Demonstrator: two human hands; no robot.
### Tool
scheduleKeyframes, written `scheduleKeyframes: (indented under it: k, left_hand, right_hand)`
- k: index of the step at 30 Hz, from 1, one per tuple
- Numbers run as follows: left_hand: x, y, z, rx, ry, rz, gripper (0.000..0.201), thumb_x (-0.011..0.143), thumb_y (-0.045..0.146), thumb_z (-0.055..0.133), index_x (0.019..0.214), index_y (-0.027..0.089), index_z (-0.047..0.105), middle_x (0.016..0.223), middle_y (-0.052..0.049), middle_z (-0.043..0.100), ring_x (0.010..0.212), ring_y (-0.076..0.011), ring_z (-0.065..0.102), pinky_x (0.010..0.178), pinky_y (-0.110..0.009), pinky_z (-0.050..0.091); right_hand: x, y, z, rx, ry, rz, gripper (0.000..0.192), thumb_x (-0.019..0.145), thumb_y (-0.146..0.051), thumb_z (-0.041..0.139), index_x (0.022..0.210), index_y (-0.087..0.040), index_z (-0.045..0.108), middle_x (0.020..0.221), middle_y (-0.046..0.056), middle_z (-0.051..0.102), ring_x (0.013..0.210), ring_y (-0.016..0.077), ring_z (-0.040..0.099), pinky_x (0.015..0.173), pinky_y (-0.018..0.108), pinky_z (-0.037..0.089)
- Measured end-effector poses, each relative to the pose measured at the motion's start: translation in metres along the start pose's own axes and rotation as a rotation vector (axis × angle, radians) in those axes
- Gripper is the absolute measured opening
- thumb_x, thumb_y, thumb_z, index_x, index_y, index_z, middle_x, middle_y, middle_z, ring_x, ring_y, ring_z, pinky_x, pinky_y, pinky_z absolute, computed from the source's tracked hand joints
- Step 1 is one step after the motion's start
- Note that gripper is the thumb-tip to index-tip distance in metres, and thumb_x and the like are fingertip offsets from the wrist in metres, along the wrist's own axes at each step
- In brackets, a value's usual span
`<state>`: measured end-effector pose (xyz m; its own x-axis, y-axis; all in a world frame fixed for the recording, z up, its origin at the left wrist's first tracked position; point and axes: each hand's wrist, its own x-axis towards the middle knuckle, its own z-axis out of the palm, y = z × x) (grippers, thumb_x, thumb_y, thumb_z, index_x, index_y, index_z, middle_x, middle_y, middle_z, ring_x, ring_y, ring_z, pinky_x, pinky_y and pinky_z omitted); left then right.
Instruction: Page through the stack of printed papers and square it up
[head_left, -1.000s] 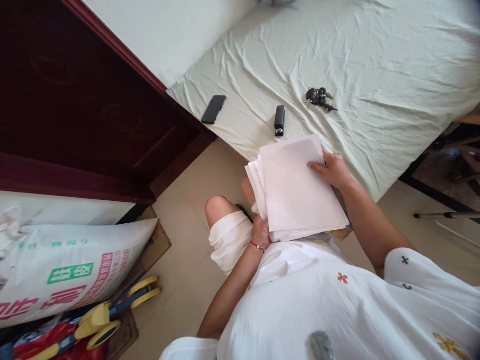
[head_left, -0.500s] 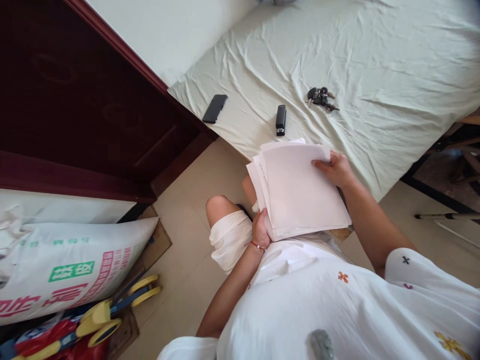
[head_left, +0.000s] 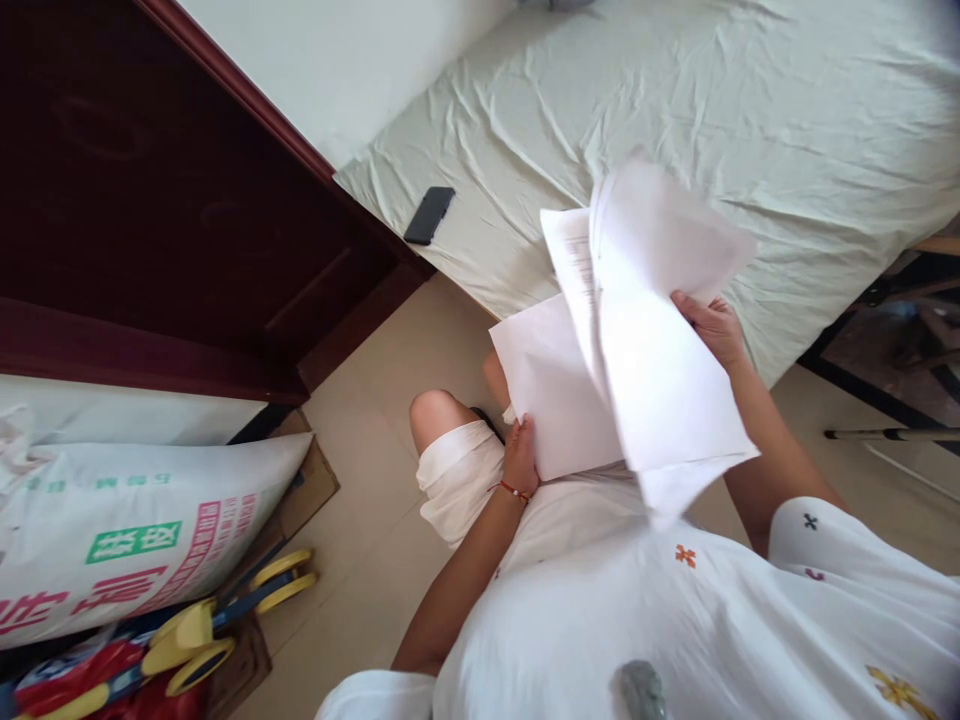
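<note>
Our right hand (head_left: 712, 325) grips the lifted sheets (head_left: 667, 340) above our lap, near the bed (head_left: 787, 110); our left hand (head_left: 520, 458) pinches the lower sheets (head_left: 551, 390). We should lift slowly, keeping edges aligned

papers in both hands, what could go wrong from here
The right hand grips the lifted sheets only at one edge, and they bow and fan apart, so some could slip to the floor. The left hand pinches the lower sheets at a corner, so they may crease. The phone lies near the bed's edge.
</note>
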<state>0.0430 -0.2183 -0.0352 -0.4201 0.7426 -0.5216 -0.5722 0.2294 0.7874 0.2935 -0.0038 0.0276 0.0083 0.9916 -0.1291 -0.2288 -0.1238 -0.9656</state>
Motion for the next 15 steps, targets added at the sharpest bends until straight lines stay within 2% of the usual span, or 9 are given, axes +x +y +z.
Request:
scheduleKeyframes:
  k: [5,9,12,15]
  left_hand:
    - [0.0,-0.001,-0.002,0.059,-0.016,0.021,0.065,0.07,0.07,0.087,0.111,0.019,0.078,0.116,-0.012,0.082,0.124,-0.0319,0.072,0.115,-0.046,0.052]
    - [0.004,-0.005,-0.005,0.082,0.039,0.054,0.063,0.071,0.073,0.085,0.106,0.02,0.079,0.12,-0.011,0.081,0.126,-0.0301,0.07,0.117,-0.043,0.05]
    - [0.006,-0.007,-0.008,0.088,0.057,0.066,0.063,0.073,0.073,0.083,0.107,0.02,0.08,0.123,-0.011,0.08,0.129,-0.0308,0.069,0.119,-0.044,0.048]
    - [0.006,-0.008,-0.01,0.054,0.045,0.061,0.057,0.077,0.07,0.083,0.107,0.022,0.081,0.125,-0.011,0.08,0.133,-0.033,0.067,0.121,-0.045,0.047]
  right_hand:
    - [-0.005,-0.004,0.001,-0.018,0.012,-0.025,0.045,0.073,-0.059,0.08,0.103,-0.027,0.071,0.117,0.006,0.079,0.103,0.0316,0.076,0.081,0.045,0.064]
    - [-0.006,-0.005,0.005,-0.03,0.031,-0.03,0.042,0.067,-0.058,0.084,0.096,-0.03,0.073,0.114,0.007,0.079,0.101,0.0344,0.075,0.076,0.048,0.063]
    - [-0.008,-0.004,0.009,-0.003,0.012,-0.005,0.036,0.066,-0.05,0.088,0.091,-0.028,0.074,0.101,0.006,0.08,0.09,0.0302,0.075,0.074,0.045,0.063]
    - [-0.009,0.002,0.014,-0.075,-0.069,0.046,0.032,0.069,-0.046,0.088,0.089,-0.025,0.076,0.087,0.005,0.078,0.072,0.0249,0.071,0.063,0.04,0.059]
